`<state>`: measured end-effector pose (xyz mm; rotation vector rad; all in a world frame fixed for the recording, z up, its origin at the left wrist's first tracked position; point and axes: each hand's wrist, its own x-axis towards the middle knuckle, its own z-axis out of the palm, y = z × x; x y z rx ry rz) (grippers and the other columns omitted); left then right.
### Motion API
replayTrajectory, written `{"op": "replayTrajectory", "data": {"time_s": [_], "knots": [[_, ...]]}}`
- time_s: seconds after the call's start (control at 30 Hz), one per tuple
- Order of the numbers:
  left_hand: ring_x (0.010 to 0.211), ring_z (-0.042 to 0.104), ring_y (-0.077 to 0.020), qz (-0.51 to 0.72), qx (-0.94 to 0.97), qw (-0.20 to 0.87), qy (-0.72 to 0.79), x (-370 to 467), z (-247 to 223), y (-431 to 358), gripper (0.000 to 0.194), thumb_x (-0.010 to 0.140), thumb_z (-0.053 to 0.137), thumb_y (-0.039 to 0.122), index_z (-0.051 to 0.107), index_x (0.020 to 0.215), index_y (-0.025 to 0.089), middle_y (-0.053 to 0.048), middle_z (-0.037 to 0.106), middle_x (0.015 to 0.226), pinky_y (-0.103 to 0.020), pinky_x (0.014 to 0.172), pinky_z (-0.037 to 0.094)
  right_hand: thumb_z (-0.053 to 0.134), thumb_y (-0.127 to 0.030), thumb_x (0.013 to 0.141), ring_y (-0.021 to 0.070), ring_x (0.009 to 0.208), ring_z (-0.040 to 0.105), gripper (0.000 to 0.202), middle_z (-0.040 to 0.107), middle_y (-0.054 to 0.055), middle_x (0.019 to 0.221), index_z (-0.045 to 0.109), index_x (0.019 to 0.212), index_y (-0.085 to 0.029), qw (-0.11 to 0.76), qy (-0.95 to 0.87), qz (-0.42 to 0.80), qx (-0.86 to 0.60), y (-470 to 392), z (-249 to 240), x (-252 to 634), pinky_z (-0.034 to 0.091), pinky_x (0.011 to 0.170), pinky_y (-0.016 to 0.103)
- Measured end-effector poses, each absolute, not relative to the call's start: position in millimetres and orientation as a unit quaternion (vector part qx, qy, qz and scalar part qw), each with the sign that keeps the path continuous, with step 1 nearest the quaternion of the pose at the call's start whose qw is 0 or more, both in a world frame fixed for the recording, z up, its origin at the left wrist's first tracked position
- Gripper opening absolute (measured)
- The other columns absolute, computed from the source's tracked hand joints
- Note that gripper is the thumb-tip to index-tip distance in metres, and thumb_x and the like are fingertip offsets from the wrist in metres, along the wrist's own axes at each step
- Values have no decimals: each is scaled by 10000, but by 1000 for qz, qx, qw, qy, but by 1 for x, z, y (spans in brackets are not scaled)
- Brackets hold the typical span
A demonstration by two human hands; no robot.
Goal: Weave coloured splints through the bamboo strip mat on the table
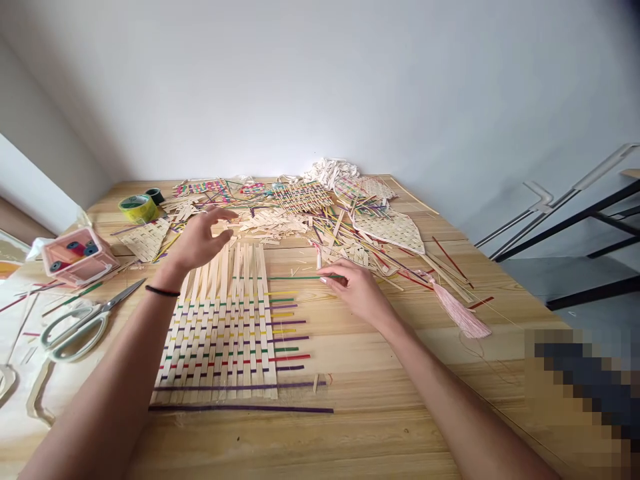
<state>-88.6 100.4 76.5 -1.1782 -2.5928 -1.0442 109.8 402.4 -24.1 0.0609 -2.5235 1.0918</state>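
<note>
A half-woven mat (220, 333) of pale upright strips, crossed by purple, yellow, green and red strips, lies before me on the table. My right hand (350, 287) pinches the right end of a green strip (293, 277), whose left part passes among the pale strips near the mat's far end. Above the far left part of the mat is my left hand (203, 237), its thumb and fingers apart with nothing between them. Clear tape and a loose purple strip (240, 409) lie along the near edge.
Scissors (93, 323), a pink basket (80, 257) with thread spools and yellow tape (139, 209) are on the left. Scrap strips (280, 223) and woven pieces crowd the back. A woven fan (390, 230) with a pink tassel (460, 308) lies right.
</note>
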Motion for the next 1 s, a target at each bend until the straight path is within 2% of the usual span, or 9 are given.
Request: {"op": "replayTrajectory", "data": {"time_s": [0.1,0.2,0.3,0.37,0.47,0.57,0.67,0.87,1.0], "knots": [[1230,669,-312,-362,-384,87,-845,-73,108,95,428,951,611,494,705,1245,197,-106,731,1309,-486,1093,516,642,-249,980,231,919,701,171,748,82,1016,801,1035,-219,200,-899,389,23,405,-26,109,550,832,379],[1186,674,-304,-325,-394,93,-855,-63,119,79,437,967,590,524,705,1243,205,-96,726,1270,-471,1082,519,646,-255,974,238,919,703,176,744,86,1020,805,1040,-220,214,-897,386,18,407,-30,107,561,832,391],[1132,690,-297,-271,-408,76,-869,-58,102,48,443,981,543,539,688,1254,220,-108,714,1255,-465,1057,534,644,-271,975,255,961,702,181,738,89,1025,810,1037,-235,235,-897,374,11,409,-33,105,571,899,433],[1191,684,-305,-258,-401,51,-878,-55,82,19,430,992,525,534,674,1262,234,-116,703,1298,-467,1094,517,640,-281,977,263,979,698,187,730,89,1026,812,1041,-243,241,-898,369,7,409,-34,105,574,922,451],[1222,685,-323,-257,-344,41,-902,-54,55,-24,433,989,508,548,666,1274,262,-123,698,1334,-496,1107,507,624,-288,980,262,964,697,202,715,89,1024,811,1047,-247,242,-899,365,4,409,-35,105,585,908,450],[1128,720,-330,-266,-285,26,-920,-54,40,-51,454,966,498,566,667,1241,247,-137,719,1285,-507,1027,555,622,-305,977,264,940,699,209,707,94,1036,807,1054,-247,244,-902,357,0,408,-37,105,597,866,446],[1049,741,-317,-295,-259,19,-919,-54,34,-57,483,944,507,591,661,1217,224,-144,740,1217,-476,933,600,616,-332,977,279,955,705,214,709,102,1045,802,1040,-245,245,-908,340,-8,410,-40,101,604,834,450],[953,761,-301,-363,-223,12,-905,-50,24,-49,461,906,523,609,634,1141,229,-140,770,1118,-455,838,637,651,-425,959,315,1017,689,234,687,122,1075,775,1034,-241,263,-926,270,-30,412,-33,93,600,922,526],[895,777,-310,-394,-182,8,-901,-44,23,-51,488,874,538,669,640,1080,240,-133,787,1123,-466,810,643,611,-358,994,325,1103,651,232,661,138,1160,750,1150,-259,290,-928,229,-42,377,-8,95,573,992,539]]}}
